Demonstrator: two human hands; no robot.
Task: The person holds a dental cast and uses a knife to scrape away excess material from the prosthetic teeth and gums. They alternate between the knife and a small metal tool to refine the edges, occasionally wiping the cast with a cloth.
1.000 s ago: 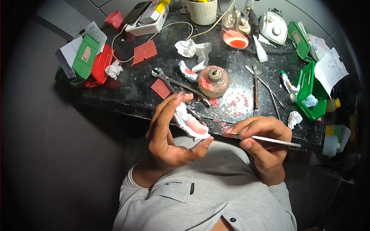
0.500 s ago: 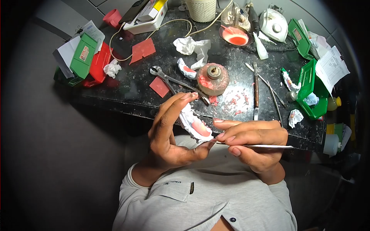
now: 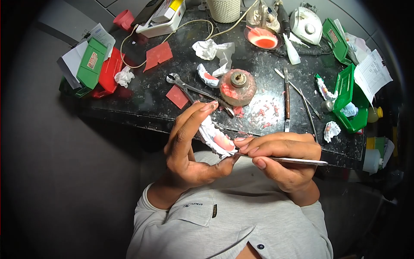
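Note:
My left hand [image 3: 183,149] is closed around a white plaster dental cast [image 3: 211,134], fingertips along its upper end and thumb under the lower end. Pink wax [image 3: 224,141] covers part of the cast's face. In my right hand [image 3: 286,155] a slim metal wax carver [image 3: 302,161] is pinched between thumb and fingers, its handle pointing right. The carver's thin tip meets the cast's lower right edge, close to the left thumb. Just beyond the hands lie metal pliers [image 3: 198,90] and a glass spirit burner [image 3: 238,88] with pink wax on it.
Pink wax shavings [image 3: 264,113] are scattered right of the burner. A brown-handled knife [image 3: 287,97] and other thin tools lie farther right, near an open green box [image 3: 351,103]. Pink wax sheets [image 3: 158,56], crumpled paper [image 3: 207,49] and a dish of red wax [image 3: 263,39] sit farther back.
The carver's tip and my right fingertips have moved slightly up along the cast's lower edge. The cast has tilted a little in my left hand.

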